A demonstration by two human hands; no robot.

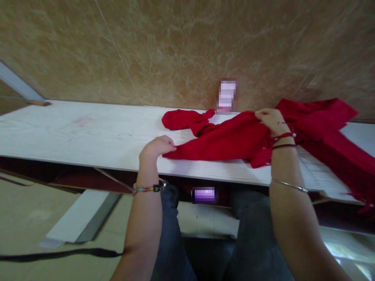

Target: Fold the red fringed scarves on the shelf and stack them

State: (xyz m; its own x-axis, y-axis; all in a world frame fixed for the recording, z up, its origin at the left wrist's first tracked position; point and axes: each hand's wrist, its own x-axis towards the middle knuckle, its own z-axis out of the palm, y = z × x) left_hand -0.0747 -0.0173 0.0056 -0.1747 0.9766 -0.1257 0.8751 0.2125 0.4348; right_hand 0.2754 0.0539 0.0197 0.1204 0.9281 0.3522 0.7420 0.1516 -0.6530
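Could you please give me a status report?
Left hand pinching pointed end of red cloth; right hand gripping upper edge. Cloth spread between them on white tabletop. More red fabric past right hand, not visibly blocking.

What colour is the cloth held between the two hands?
The cloth is red, seen best in the head view.

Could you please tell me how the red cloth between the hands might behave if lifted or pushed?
The cloth would probably be floppy, since it bunches near the right hand. It seems unlikely to roll, as it spreads low over the table.
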